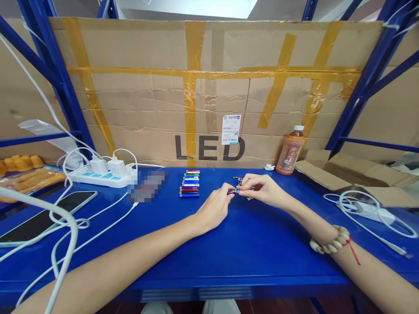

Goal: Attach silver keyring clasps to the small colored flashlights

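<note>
Over the middle of the blue table, my left hand (214,208) pinches a small purple metallic tube (231,191) between thumb and fingers. My right hand (262,188) is closed at the tube's right end, its fingertips on a small silver metal piece (238,190), perhaps a ring or clasp. Behind and under the right fingers lie small metal clasps (236,178), partly hidden by that hand. Left of my hands, several slim metallic tubes (190,184) in red, blue, green, purple and silver lie side by side in a column.
On the left are a white power strip (100,176) with chargers, looping white cables (70,235), a phone (49,216) and a blurred-out item (149,186). At right stand an orange drink bottle (290,150), an open cardboard box (347,170) and a coiled white cable (369,211). Taped cardboard (157,109) closes the back.
</note>
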